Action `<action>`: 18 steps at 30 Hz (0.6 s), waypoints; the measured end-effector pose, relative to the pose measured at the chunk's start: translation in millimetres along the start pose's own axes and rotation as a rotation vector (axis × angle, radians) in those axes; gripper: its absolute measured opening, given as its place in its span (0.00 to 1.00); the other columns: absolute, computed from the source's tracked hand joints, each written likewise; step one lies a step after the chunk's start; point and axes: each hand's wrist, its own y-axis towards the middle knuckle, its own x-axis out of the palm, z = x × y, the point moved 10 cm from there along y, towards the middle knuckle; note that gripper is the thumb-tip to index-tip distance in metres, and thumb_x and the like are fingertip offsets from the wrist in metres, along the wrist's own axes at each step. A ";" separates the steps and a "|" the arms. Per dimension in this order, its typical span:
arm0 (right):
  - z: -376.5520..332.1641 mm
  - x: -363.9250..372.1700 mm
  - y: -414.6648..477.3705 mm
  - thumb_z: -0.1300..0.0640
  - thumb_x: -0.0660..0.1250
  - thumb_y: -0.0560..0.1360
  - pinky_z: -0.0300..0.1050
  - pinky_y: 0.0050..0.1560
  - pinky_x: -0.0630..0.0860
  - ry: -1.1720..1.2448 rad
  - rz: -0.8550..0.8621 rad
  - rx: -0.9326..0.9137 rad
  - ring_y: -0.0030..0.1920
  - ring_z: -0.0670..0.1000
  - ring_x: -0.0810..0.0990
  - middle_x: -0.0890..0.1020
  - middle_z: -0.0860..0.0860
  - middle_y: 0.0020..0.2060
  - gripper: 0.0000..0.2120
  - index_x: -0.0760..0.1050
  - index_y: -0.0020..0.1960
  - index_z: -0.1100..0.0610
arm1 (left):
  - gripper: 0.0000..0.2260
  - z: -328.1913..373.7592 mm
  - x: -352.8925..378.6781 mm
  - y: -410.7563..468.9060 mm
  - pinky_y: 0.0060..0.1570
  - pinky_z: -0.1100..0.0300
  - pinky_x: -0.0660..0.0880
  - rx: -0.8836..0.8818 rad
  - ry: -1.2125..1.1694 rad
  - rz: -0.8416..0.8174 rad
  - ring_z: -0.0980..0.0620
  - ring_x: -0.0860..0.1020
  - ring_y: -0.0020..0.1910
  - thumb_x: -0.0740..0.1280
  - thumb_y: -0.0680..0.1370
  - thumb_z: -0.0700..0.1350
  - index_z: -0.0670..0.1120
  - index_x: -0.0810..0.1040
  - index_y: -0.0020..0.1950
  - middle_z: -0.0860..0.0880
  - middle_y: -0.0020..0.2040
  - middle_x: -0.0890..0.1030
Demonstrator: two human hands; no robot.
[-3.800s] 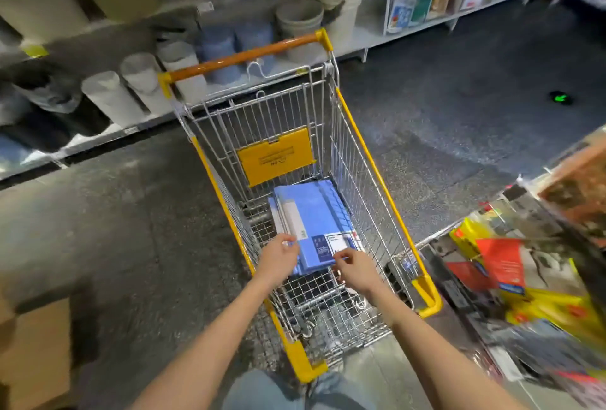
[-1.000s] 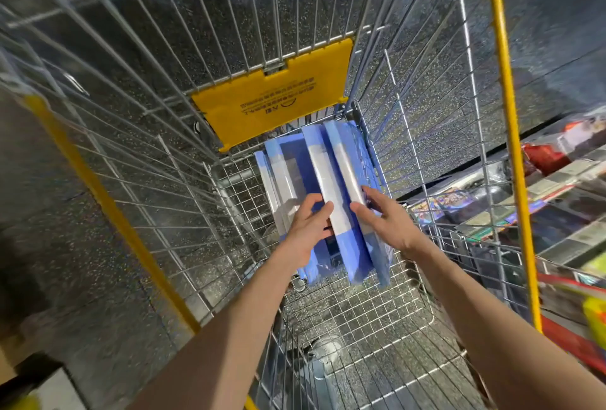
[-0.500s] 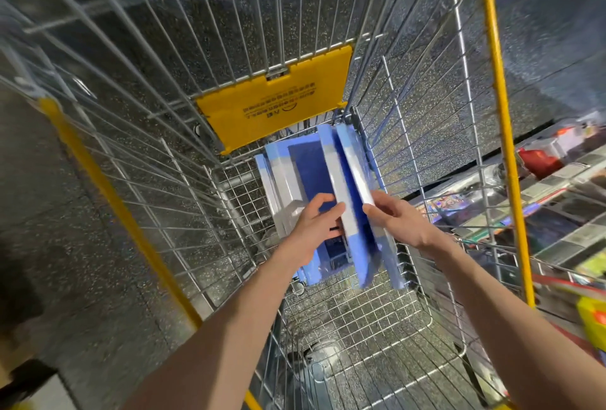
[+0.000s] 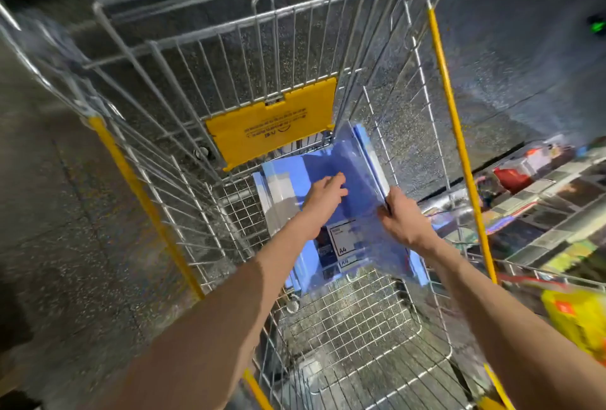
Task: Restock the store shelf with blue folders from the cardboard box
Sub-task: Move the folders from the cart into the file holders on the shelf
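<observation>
Two hands busy | left hand point(image 4: 324, 203) flat, fingers straight, on blue folders point(image 4: 355, 168) | right hand point(image 4: 398, 221) grips their edge

One head view looks steeply down, close, into the cart point(image 4: 446, 108)

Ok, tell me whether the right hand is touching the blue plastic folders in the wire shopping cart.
Touching. The head view shows the right hand with its fingers and thumb curled round the edge of the tilted blue plastic folders.
</observation>
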 end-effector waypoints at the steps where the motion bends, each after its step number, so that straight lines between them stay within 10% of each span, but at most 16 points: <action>1: 0.3 -8.3 -1.1 0.56 0.63 0.78 0.50 0.38 0.60 0.028 0.007 0.009 0.42 0.61 0.76 0.75 0.62 0.38 0.10 0.65 0.47 0.61 | 0.12 -3.5 -7.8 1.5 0.56 0.54 0.73 -0.007 -0.002 0.041 0.49 0.78 0.54 0.59 0.84 0.55 0.51 0.77 0.58 0.48 0.57 0.82; 4: -8.7 -35.2 -22.0 0.52 0.67 0.75 0.50 0.38 0.68 0.248 0.003 0.024 0.34 0.50 0.72 0.75 0.53 0.34 0.09 0.74 0.43 0.58 | 0.10 -2.3 -24.5 -13.9 0.47 0.57 0.69 0.047 0.066 0.139 0.48 0.75 0.48 0.61 0.83 0.54 0.50 0.76 0.48 0.46 0.52 0.79; 13: -36.1 -96.4 -155.8 0.68 0.62 0.80 0.38 0.39 0.79 1.049 -0.014 -0.088 0.37 0.45 0.83 0.85 0.52 0.42 0.10 0.77 0.58 0.61 | 0.53 11.1 -79.9 -99.1 0.66 0.42 0.73 0.170 -0.127 0.488 0.42 0.77 0.67 0.71 0.60 0.77 0.44 0.67 0.75 0.45 0.70 0.76; 18: -1.8 -120.5 -240.2 0.65 0.63 0.78 0.51 0.49 0.82 1.203 0.051 -0.114 0.45 0.55 0.84 0.85 0.58 0.51 0.11 0.78 0.59 0.60 | 0.34 31.3 -25.4 -164.6 0.58 0.45 0.80 0.246 -0.197 0.170 0.48 0.86 0.49 0.78 0.58 0.69 0.47 0.86 0.55 0.50 0.50 0.87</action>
